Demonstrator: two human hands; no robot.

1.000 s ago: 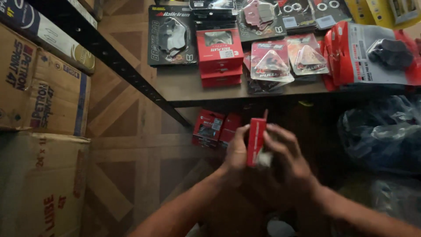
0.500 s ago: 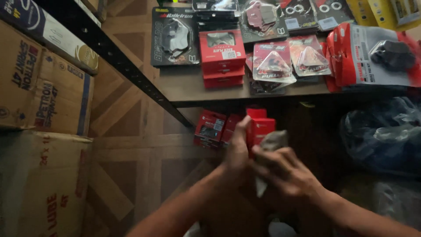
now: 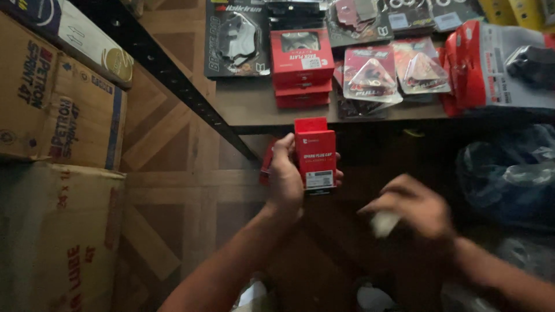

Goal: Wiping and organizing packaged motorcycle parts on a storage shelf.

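Two hands are busy here. Your left hand [image 3: 286,179] holds a small red box [image 3: 315,153] upright, its top flap open, fingers clamped around its left side and back, just below the front edge of the wooden shelf [image 3: 254,107]. Your right hand [image 3: 413,208] sits lower and to the right, blurred, fingers curled on a small pale object [image 3: 384,222] that cannot be made out. On the shelf lie stacked red boxes [image 3: 302,68] and clear blister packs [image 3: 370,75]. Brown cardboard cartons [image 3: 58,115] stand at your left.
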